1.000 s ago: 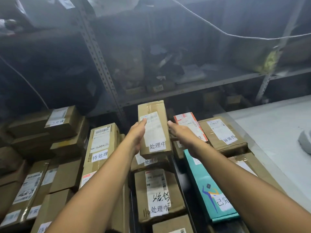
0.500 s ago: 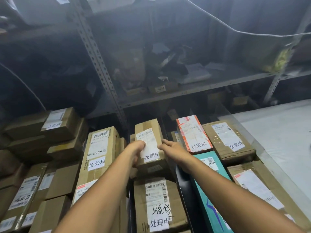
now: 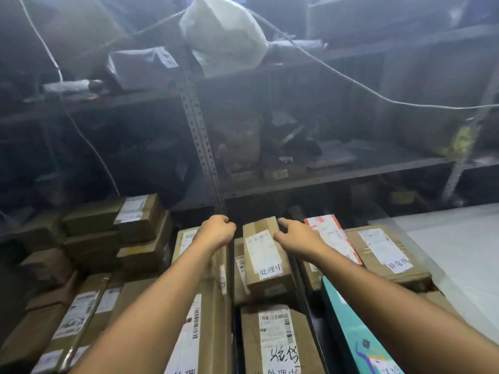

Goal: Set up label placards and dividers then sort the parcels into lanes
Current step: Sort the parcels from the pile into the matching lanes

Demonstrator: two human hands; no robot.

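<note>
A small brown parcel [image 3: 266,255] with a white label lies on top of other parcels in the middle lane. My left hand [image 3: 216,233] is a closed fist just left of it, over a tall brown parcel [image 3: 208,306], and holds nothing. My right hand [image 3: 297,236] rests loosely against the small parcel's far right edge, thumb near its label, fingers not clamped on it. A larger labelled parcel [image 3: 280,338] lies nearer me in the same lane. A thin black divider [image 3: 305,287] runs along that lane's right side.
Right of the divider lie a red-edged parcel [image 3: 332,236], a brown parcel [image 3: 386,252] and a teal box [image 3: 359,333]. Stacked cartons [image 3: 135,225] fill the left. A metal shelf upright [image 3: 199,136] and cluttered shelves stand behind. A white surface [image 3: 459,252] lies at right.
The small parcel came down from between both hands onto the middle lane's stack. My left hand has come off it and closed; my right hand has loosened at its edge.
</note>
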